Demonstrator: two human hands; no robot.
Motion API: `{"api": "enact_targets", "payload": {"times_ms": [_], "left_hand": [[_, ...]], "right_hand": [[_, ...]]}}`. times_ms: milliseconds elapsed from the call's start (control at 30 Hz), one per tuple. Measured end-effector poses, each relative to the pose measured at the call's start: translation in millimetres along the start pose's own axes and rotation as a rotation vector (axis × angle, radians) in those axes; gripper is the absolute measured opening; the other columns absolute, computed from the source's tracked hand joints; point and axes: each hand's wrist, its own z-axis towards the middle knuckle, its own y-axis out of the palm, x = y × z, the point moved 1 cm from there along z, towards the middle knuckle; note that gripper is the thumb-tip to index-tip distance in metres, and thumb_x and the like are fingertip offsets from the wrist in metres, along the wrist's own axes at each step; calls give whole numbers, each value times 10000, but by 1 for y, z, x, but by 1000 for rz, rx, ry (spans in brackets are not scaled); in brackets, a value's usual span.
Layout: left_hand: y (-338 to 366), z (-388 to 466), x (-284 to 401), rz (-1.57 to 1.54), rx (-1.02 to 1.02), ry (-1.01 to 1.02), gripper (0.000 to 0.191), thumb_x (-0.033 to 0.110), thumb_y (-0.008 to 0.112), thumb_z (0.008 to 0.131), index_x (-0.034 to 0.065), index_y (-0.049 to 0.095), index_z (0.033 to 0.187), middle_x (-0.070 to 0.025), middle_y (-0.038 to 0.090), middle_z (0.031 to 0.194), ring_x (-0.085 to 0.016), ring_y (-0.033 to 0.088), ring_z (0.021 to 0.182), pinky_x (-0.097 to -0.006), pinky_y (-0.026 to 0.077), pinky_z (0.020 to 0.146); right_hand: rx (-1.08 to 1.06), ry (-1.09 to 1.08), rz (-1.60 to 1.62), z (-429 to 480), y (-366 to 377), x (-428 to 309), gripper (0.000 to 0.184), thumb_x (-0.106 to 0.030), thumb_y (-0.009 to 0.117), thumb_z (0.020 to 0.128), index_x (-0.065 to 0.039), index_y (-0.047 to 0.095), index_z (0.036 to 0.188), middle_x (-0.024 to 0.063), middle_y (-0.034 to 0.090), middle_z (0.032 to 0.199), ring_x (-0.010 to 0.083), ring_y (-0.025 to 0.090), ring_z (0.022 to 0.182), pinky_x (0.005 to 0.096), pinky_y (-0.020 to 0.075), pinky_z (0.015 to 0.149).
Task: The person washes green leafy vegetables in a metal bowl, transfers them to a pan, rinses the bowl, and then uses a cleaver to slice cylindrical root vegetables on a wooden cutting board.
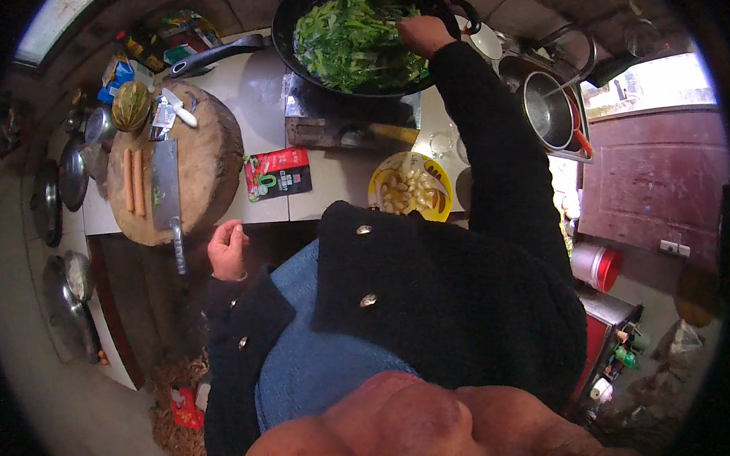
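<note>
Chopped leafy greens fill a black wok on a stove. My right hand is curled over the greens near the wok's right rim; whether it holds something is hidden. My left hand hangs at the counter's front edge, fingers curled in with nothing visible in them. Beside it, the handle of a cleaver sticks out past the edge of a round wooden chopping block. Two sausages lie left of the blade. A small white-handled knife rests farther back on the block.
A yellow plate holds peeled garlic cloves. Near it lies a red and black pouch bearing writing. A striped melon sits at the block's back. The wok's long handle extends left. A metal pot stands at right.
</note>
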Motion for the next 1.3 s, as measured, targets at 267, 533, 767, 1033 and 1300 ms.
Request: {"api": "enact_targets", "payload": {"times_ms": [267, 533, 767, 1033, 1300], "left_hand": [[6, 9, 5, -26, 4, -11, 133, 81, 572, 869, -10, 598, 962, -20, 580, 740, -72, 528, 635, -204, 433, 577], [9, 13, 6, 22, -13, -24, 139, 92, 570, 871, -13, 595, 960, -20, 572, 732, -74, 528, 644, -207, 428, 578], [-1, 2, 8, 46, 47, -3, 141, 97, 565, 876, -6, 595, 967, -14, 575, 722, -72, 529, 636, -210, 430, 575], [-5, -6, 11, 13, 88, -62, 125, 75, 567, 870, -4, 595, 962, -11, 574, 725, -68, 525, 636, -202, 424, 574], [-3, 0, 9, 6, 74, -9, 132, 88, 573, 869, -3, 597, 962, -18, 577, 735, -73, 527, 644, -204, 427, 583]], "right_hand": [[-11, 81, -32, -53, -102, -22, 145, -105, 499, 752, -91, 603, 852, 148, 626, 750, 334, 629, 723, 433, 504, 587], [12, 14, -28, -21, -52, -30, 121, -145, 585, 741, -47, 603, 671, 141, 584, 632, 325, 575, 545, 425, 484, 499], [-4, 106, 105, 9, -54, 39, 187, -182, 518, 810, -103, 618, 946, 151, 609, 848, 328, 587, 786, 462, 481, 655], [29, 203, -85, 47, 1, 22, 194, -179, 504, 822, -130, 627, 964, 152, 625, 863, 331, 603, 807, 474, 488, 656], [-64, 329, -109, -4, -52, 44, 213, -191, 516, 808, -103, 632, 964, 150, 647, 851, 350, 626, 799, 475, 507, 666]]}}
